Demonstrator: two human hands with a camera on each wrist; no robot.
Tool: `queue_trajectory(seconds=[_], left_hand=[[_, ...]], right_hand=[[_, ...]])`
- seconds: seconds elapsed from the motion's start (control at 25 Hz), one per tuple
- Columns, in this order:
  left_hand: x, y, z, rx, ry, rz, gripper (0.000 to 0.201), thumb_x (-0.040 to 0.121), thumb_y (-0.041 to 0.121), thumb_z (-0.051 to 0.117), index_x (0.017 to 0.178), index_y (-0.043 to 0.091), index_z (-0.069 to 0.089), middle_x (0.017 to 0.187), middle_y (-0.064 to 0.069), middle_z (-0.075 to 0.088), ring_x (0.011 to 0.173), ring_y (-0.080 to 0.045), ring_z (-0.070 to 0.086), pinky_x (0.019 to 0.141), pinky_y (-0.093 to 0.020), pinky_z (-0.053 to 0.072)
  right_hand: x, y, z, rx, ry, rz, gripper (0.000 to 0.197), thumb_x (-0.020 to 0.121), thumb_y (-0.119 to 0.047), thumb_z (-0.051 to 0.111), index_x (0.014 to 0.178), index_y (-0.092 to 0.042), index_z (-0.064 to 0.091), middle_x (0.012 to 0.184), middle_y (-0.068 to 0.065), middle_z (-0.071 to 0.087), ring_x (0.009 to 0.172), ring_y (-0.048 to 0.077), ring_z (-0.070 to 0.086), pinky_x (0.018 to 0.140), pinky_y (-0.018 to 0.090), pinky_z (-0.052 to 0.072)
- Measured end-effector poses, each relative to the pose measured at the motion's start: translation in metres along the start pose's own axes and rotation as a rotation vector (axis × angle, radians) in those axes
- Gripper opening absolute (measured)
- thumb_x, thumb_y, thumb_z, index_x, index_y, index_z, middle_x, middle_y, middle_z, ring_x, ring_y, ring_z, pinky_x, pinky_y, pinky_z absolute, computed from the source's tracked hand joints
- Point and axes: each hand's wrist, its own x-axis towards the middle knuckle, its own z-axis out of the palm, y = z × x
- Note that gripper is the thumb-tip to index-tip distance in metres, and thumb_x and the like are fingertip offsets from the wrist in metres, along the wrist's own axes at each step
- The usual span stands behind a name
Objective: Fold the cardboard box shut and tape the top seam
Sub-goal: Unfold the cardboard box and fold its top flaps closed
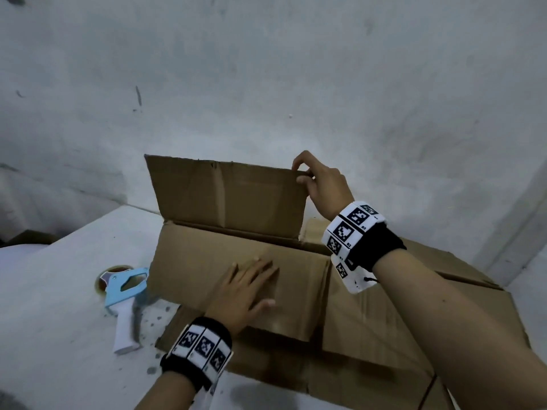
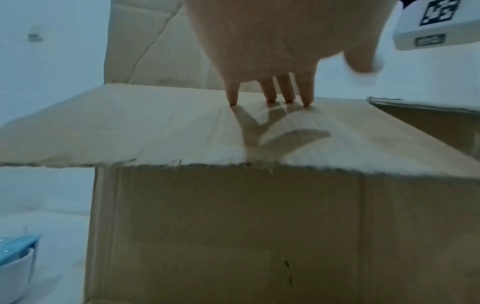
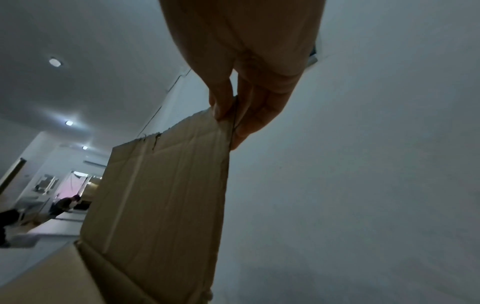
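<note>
Under the flat, spread left hand point(image 1: 247, 287) lies the cardboard box's point(image 1: 370, 318) near flap point(image 1: 207, 261); the right hand point(image 1: 321, 184) pinches the upright far flap's point(image 1: 231, 196) top corner.

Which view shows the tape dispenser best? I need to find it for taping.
The head view: the tape dispenser lies whole on the table, left of the box. The left wrist view catches only a blue corner; the right wrist view shows nothing.

Bare packing room: white walls point(image 1: 325, 69), cardboard point(image 1: 444, 306).
</note>
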Motion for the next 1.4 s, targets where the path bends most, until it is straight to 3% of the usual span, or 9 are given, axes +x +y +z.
queue_trajectory(seconds=[0.12, 0.36, 0.48, 0.6, 0.76, 0.88, 1.08, 1.2, 1.4], left_hand=[[0.028, -0.010, -0.015, 0.042, 0.028, -0.116, 0.102, 0.074, 0.055, 0.061, 0.146, 0.030, -0.007, 0.153, 0.011, -0.018, 0.144, -0.015, -0.016, 0.117, -0.045, -0.007], [0.054, -0.014, -0.025, 0.083, 0.101, -0.158, 0.074, 0.080, 0.040, 0.061, 0.142, 0.026, 0.022, 0.144, -0.002, 0.029, 0.139, -0.020, 0.020, 0.116, -0.039, 0.010], [0.060, -0.011, -0.015, 0.066, 0.221, -0.189, 0.062, 0.081, 0.032, 0.062, 0.136, 0.024, 0.035, 0.137, -0.003, 0.039, 0.134, -0.023, 0.030, 0.117, -0.040, 0.010], [0.062, -0.015, -0.004, 0.025, 0.359, -0.170, 0.054, 0.078, 0.026, 0.067, 0.127, 0.020, 0.048, 0.127, -0.006, 0.051, 0.126, -0.026, 0.042, 0.117, -0.040, 0.011], [0.067, -0.023, 0.005, 0.038, 0.409, -0.113, 0.057, 0.062, 0.027, 0.080, 0.114, 0.018, 0.059, 0.107, -0.007, 0.061, 0.109, -0.028, 0.057, 0.112, -0.045, 0.023], [0.073, -0.028, 0.012, 0.096, 0.481, -0.061, 0.066, 0.037, 0.030, 0.091, 0.096, 0.019, 0.066, 0.085, -0.004, 0.066, 0.086, -0.026, 0.068, 0.096, -0.050, 0.042], [0.077, -0.032, 0.017, 0.086, 0.532, -0.008, 0.072, 0.042, 0.025, 0.090, 0.105, 0.016, 0.057, 0.095, -0.012, 0.064, 0.100, -0.028, 0.058, 0.098, -0.054, 0.026], [0.074, -0.034, 0.023, 0.024, 0.548, 0.047, 0.068, 0.059, 0.024, 0.080, 0.117, 0.019, 0.043, 0.112, -0.013, 0.057, 0.118, -0.023, 0.034, 0.104, -0.059, 0.019], [0.083, 0.016, 0.005, 0.060, 0.273, 0.101, 0.059, 0.080, 0.056, 0.042, 0.135, 0.035, 0.036, 0.130, 0.003, 0.052, 0.129, -0.017, 0.042, 0.102, -0.071, 0.005]], right_hand=[[0.001, -0.002, 0.002, 0.043, 0.037, 0.055, 0.019, 0.093, -0.009, 0.043, 0.108, -0.017, 0.051, 0.082, 0.011, 0.067, 0.076, 0.034, 0.063, 0.074, 0.039, 0.052], [0.008, 0.008, 0.019, -0.220, 0.151, 0.053, 0.040, 0.088, 0.001, 0.048, 0.123, -0.019, 0.050, 0.123, 0.013, 0.055, 0.101, 0.034, 0.059, 0.083, 0.043, 0.051], [0.007, 0.016, 0.042, -0.552, -0.181, 0.052, 0.070, 0.089, -0.019, 0.056, 0.147, -0.021, 0.016, 0.158, 0.013, 0.004, 0.145, 0.033, 0.010, 0.113, 0.053, 0.017], [0.006, 0.032, 0.077, -0.631, -0.550, 0.101, 0.088, 0.088, -0.038, 0.056, 0.147, -0.031, -0.008, 0.157, 0.006, -0.020, 0.144, 0.036, -0.014, 0.112, 0.062, 0.004], [0.012, 0.055, 0.103, -0.409, -0.771, 0.204, 0.072, 0.092, -0.016, 0.049, 0.147, -0.038, 0.008, 0.158, 0.008, 0.012, 0.140, 0.039, 0.022, 0.111, 0.053, 0.025], [0.009, 0.059, 0.103, -0.313, -0.804, 0.220, 0.054, 0.086, -0.015, 0.051, 0.134, -0.034, 0.036, 0.127, 0.011, 0.056, 0.107, 0.030, 0.056, 0.085, 0.037, 0.043], [0.006, 0.065, 0.081, -0.370, -0.682, 0.255, 0.056, 0.090, -0.007, 0.051, 0.140, -0.024, 0.035, 0.145, 0.019, 0.033, 0.128, 0.039, 0.039, 0.102, 0.044, 0.037], [-0.023, 0.104, 0.046, -0.340, -0.698, 0.368, 0.062, 0.088, -0.010, 0.056, 0.143, -0.023, 0.030, 0.141, 0.018, 0.044, 0.124, 0.034, 0.048, 0.102, 0.039, 0.039], [-0.057, 0.132, 0.015, -0.279, -0.576, 0.541, 0.043, 0.095, -0.023, 0.047, 0.137, -0.031, 0.041, 0.139, 0.005, 0.051, 0.127, 0.028, 0.046, 0.105, 0.042, 0.036]])
